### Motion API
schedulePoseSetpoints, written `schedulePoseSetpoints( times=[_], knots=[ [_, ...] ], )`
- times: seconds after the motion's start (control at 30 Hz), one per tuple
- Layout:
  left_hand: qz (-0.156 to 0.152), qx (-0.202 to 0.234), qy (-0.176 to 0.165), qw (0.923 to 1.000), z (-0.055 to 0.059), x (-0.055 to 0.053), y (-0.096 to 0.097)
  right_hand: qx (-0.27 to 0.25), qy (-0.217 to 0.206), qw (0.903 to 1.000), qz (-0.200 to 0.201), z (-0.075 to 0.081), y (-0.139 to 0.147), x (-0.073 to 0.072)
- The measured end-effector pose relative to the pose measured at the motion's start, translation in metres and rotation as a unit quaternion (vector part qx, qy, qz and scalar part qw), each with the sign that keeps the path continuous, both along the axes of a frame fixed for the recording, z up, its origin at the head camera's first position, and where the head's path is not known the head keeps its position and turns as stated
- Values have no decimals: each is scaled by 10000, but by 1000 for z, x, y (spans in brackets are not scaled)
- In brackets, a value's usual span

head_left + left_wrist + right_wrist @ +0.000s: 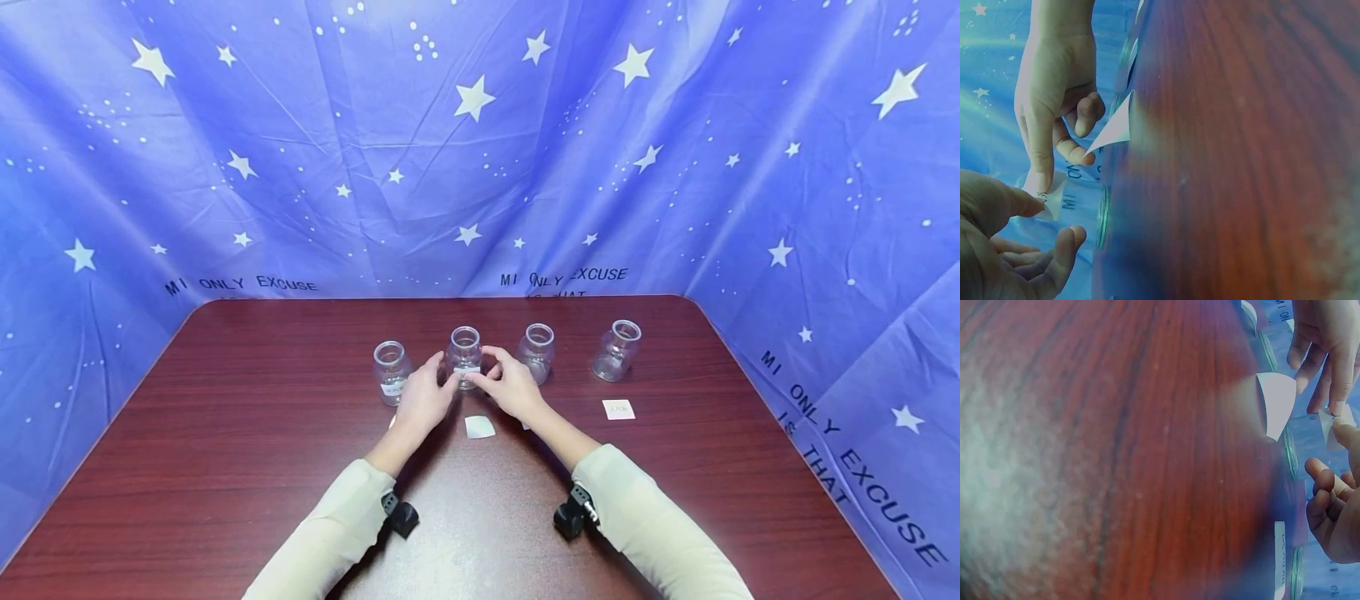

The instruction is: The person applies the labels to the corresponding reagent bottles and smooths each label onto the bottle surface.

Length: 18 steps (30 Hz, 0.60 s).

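A clear glass jar (465,337) stands upright between my hands, second from the left in a row of jars. My left hand (426,393) holds its left side and my right hand (513,387) its right side. Both thumbs press a white printed label (467,371) onto the front of the glass; in the left wrist view the thumbs partly cover this label (1054,203). Remaining fingers bend loosely around the jar's sides. A slightly curled blank paper piece (480,427) lies on the table just before the jar.
Left of my hands stands a labelled jar (389,358), partly behind my left hand. Two more jars, a near one (539,340) and a far one (621,346), stand to the right. A printed paper square (618,409) lies before the far one on the brown table (225,433).
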<state>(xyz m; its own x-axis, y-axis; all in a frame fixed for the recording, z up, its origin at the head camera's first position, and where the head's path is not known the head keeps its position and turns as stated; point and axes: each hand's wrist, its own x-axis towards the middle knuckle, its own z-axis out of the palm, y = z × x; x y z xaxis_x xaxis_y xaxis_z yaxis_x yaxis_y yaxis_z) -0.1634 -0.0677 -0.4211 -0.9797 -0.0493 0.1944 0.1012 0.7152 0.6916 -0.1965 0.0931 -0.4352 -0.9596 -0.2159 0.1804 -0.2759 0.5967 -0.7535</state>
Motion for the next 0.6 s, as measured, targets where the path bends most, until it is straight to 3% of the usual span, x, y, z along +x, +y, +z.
schedulePoseSetpoints(
  times=[0.3, 0.6],
  knots=[
    [-95, -24, 167, 9998, 0, -3, -2, -176, -267, 9988, 362, -1, 9, -2],
    [-151, -75, -121, 9998, 5, -1, -3, -455, -674, 9962, 302, 3, 11, 1]
  ],
)
